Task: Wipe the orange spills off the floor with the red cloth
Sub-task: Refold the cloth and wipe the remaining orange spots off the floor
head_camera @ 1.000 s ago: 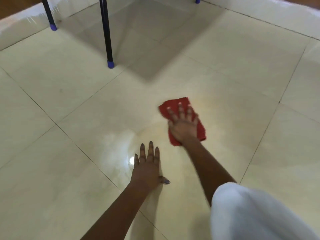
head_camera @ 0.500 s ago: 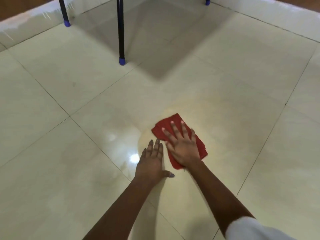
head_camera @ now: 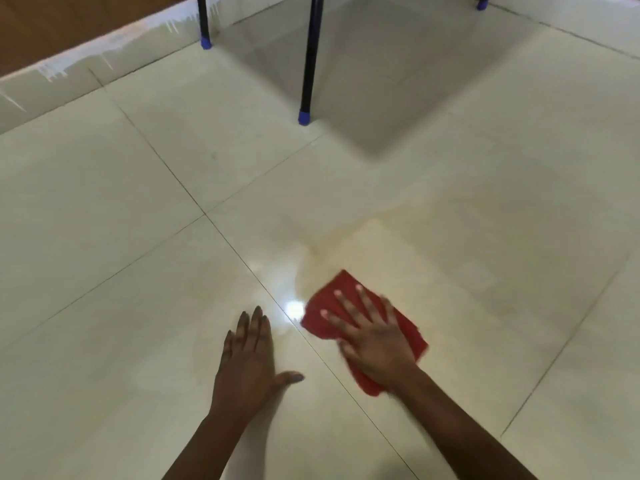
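In the lower centre of the frame the cloth lies on the floor, with the right hand flat on top of it. The left hand rests on the floor just left of the cloth, apart from it. The spill spreads above the cloth. Two furniture legs stand at upper centre, and a skirting runs along the upper left.

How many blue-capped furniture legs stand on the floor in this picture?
3. The left leg stands at the top left, the middle leg nearest the camera, the right leg at the top edge. A fourth may be out of view.
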Demonstrator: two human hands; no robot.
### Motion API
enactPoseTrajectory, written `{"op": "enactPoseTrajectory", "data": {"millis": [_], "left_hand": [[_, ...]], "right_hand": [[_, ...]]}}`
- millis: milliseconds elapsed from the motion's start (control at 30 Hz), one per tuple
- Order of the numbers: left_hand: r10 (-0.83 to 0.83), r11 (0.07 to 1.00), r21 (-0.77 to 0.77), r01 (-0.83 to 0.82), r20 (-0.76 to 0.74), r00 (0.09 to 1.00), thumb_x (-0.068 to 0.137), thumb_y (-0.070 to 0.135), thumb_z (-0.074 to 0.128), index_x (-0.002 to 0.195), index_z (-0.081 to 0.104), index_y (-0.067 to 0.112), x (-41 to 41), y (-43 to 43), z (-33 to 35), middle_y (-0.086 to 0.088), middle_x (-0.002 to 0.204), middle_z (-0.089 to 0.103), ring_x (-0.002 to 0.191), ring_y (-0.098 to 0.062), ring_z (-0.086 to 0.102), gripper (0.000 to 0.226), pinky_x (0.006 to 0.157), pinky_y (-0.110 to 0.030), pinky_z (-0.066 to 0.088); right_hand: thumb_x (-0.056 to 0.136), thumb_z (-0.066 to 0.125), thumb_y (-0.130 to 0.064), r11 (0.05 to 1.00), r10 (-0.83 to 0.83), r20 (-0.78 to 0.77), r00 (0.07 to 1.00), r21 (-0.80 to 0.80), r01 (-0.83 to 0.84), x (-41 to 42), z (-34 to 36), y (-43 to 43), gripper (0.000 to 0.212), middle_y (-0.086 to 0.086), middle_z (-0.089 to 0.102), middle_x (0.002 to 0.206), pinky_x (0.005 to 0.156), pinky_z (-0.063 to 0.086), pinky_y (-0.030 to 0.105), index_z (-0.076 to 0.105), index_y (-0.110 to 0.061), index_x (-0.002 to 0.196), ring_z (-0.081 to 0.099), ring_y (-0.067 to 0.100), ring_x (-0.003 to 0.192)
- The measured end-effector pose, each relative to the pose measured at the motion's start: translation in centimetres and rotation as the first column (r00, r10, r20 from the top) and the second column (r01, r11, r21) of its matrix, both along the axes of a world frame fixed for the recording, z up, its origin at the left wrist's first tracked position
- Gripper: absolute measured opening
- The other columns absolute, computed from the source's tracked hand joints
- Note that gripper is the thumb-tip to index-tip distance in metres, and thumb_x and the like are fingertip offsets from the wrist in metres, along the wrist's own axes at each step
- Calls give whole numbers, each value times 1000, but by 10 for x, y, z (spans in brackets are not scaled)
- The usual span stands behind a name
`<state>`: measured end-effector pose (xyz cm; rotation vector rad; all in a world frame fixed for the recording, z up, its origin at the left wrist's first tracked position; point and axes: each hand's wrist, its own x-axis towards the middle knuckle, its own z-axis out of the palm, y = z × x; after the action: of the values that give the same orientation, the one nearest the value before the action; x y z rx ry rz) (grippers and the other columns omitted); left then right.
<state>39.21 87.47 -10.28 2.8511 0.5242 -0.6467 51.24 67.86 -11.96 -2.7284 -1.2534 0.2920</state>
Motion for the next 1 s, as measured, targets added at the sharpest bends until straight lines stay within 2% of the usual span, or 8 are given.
{"op": "enactPoseTrajectory", "data": {"millis": [67,167,400,500,633,800,867,1000], "left_hand": [[5,1000,6,-5,25,1000,66,91,5,133,45,-3,-4,4,-2,-17,147,36,134,-32,36,123,100,-50,36],[-20,999,-24,22,66,998,53,96,-3,146,19,1,-3,3,-1,-8,154,2,142,-23,0,134,113,-45,7],[74,996,48,-76,38,996,62,94,6,143,28,0,-64,40,-4,-14,154,18,143,-28,10,127,109,-53,23],[79,997,13,-79,26,997,56,96,5,148,11,7,-79,53,-6,-6,157,0,142,-19,-11,129,114,-46,4],[80,997,-4,-80,64,995,51,98,3,149,5,8,-79,55,-4,-3,156,-9,143,-20,-16,133,113,-44,-6],[250,968,-29,-249,83,965,47,99,0,146,-3,9,-124,59,-1,-3,155,-12,142,-21,-16,134,115,-46,-4],[305,952,-21,-304,72,950,45,99,0,146,-2,9,-146,69,2,-3,155,-12,141,-20,-16,135,114,-43,-6],[307,952,-12,-306,42,951,44,98,-3,148,-4,10,-160,78,0,-1,154,-20,140,-19,-23,136,114,-43,-8]], "right_hand": [[82,34,-47,989,-144,55,988,-23,146,28,-4,-26,55,0,39,147,103,32,58,35,-44,137,32,30,136],[92,25,-48,915,-398,15,917,-67,398,82,2,8,53,1,13,157,110,12,58,19,-42,144,7,32,144],[84,35,-48,989,148,1,989,18,-148,-56,-1,54,54,0,35,150,107,21,58,33,-43,138,29,33,138],[84,35,-48,998,56,64,996,-26,-55,-25,0,28,54,1,38,148,105,24,57,35,-44,137,35,33,135],[95,23,-48,982,-174,-33,984,-77,171,27,8,109,53,1,2,158,111,3,58,8,-42,145,-3,33,144],[84,31,-47,922,388,-8,922,6,-388,-65,-1,140,52,0,38,148,103,26,61,41,-43,135,33,33,136],[82,35,-46,934,355,42,934,20,-356,-46,-2,131,51,-1,44,144,101,33,60,45,-43,132,39,30,133],[94,27,-46,998,56,-9,998,-28,-56,-13,4,185,51,-1,9,158,111,5,57,18,-43,144,2,31,144]]}}
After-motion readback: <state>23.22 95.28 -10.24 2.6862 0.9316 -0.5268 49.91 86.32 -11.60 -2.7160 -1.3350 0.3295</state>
